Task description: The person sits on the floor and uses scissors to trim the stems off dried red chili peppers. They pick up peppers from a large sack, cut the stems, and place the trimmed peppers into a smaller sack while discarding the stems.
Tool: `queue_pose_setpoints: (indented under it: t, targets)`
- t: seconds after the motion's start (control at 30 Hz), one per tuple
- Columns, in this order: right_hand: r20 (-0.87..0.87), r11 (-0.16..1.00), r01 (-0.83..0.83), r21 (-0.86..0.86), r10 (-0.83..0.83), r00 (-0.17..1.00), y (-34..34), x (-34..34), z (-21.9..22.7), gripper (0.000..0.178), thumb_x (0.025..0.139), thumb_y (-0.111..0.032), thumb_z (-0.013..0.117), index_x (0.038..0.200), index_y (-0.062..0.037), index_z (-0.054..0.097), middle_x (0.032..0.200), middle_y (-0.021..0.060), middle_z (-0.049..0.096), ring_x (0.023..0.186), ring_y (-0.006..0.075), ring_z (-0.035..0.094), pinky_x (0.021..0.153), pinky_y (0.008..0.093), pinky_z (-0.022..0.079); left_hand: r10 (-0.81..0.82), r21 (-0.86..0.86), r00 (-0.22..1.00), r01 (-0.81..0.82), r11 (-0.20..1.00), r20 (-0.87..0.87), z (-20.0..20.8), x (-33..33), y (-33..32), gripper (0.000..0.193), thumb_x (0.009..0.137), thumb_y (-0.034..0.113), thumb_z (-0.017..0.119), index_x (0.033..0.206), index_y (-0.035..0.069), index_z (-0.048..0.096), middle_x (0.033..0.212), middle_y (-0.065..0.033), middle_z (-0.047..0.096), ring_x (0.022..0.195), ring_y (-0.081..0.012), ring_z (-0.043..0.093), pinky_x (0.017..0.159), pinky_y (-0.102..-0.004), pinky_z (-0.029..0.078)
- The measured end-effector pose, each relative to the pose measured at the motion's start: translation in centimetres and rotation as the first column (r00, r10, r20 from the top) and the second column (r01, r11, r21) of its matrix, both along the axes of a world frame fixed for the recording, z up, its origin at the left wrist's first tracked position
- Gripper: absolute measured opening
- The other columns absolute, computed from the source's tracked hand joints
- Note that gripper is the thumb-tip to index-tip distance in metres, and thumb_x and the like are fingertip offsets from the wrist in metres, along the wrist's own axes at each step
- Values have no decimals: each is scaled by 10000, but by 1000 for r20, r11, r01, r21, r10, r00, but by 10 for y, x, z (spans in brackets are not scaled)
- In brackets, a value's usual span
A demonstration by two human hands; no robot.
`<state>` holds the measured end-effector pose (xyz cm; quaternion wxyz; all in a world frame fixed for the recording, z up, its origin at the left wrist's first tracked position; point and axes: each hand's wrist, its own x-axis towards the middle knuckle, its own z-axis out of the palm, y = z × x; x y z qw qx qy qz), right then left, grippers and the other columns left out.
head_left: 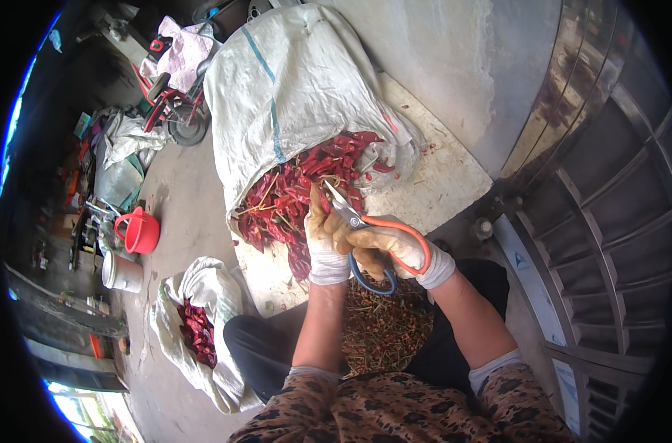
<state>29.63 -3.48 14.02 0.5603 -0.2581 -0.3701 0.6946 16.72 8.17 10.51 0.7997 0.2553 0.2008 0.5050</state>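
"Straw-brown clippings (384, 332) flecked with red lie between the knees, at five o'clock from the middle of the view. What do the hands hold?"

"Just beyond that heap, at four o'clock, the gloved right hand (391, 242) grasps scissors (356, 221) by their orange and blue handles, blades pointing towards eleven."

"And the other?"

"The left hand (327, 240), gloved too, is just beside the blades at the middle, fingers curled. I can't tell whether it pinches a pod."

"Where are the peppers?"

"Dried red peppers (284, 196) spill towards the hands from ten to twelve o'clock, out of a big white sack (306, 88) lying on a pale board (432, 170). Some stems show among them."

"Then how far along is it?"

"Partway, I'd judge. The clippings suggest plenty has been cut, and the small sack (221, 295) at eight o'clock holds red pods (197, 332), perhaps finished ones. The spill at the big sack's mouth seems to be what's left; how much is deeper inside is hidden."

"Anything farther off?"

"A red bucket (144, 235) at nine, and a red wheeled frame (186, 122) at ten."
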Motion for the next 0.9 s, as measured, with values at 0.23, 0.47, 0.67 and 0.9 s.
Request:
queue_pose_setpoints:
  t: [0.23, 0.47, 0.67, 0.9]
  targets:
    - [-353, 992, 65, -109, -100, 930, -19, -18, 6, 292, 1048, -243, 605, 1095, 37, 674, 687, -2, 564, 550, 111, 511, 508, 263, 382, 783, 936, 551, -9, 352, -289, -22, 10, -7, 359, 860, 22, 713, 1216, 44, 675, 960, -59, 725, 707, -147, 697, 616, -291, 572]
    - [-869, 875, 459, 155, -101, 485, 14, 14, 18, 366, 1072, -320, 592, 1234, 7, 602, 753, -49, 332, 615, 100, 341, 571, 304, 407, -39, -59, 983, 51, 997, 178, -57, 67, -21, 273, 1131, 218, 451, 1214, 4, 598, 795, 21, 533, 702, -75, 571, 615, -232, 508]
    - [-558, 599, 798, -64, -685, 469, 8, 20, 4, 372, 1064, -281, 573, 1331, -26, 619, 1035, 64, 667, 960, 232, 646, 942, 462, 538, 396, 631, 499, 512, 583, -771, -159, 119, 94, 246, 1071, 249, 592, 1228, 75, 666, 1061, -51, 712, 904, -190, 680, 812, -339, 566]
    - [-480, 597, 796, -101, -730, 486, 15, 31, -8, 331, 1070, -204, 581, 1351, -30, 596, 1048, 76, 670, 962, 216, 648, 914, 408, 541, 384, 397, 159, 606, 689, -909, -197, 148, 147, 505, 951, 462, 674, 1238, 47, 695, 1103, -231, 736, 1026, -376, 718, 879, -473, 554]
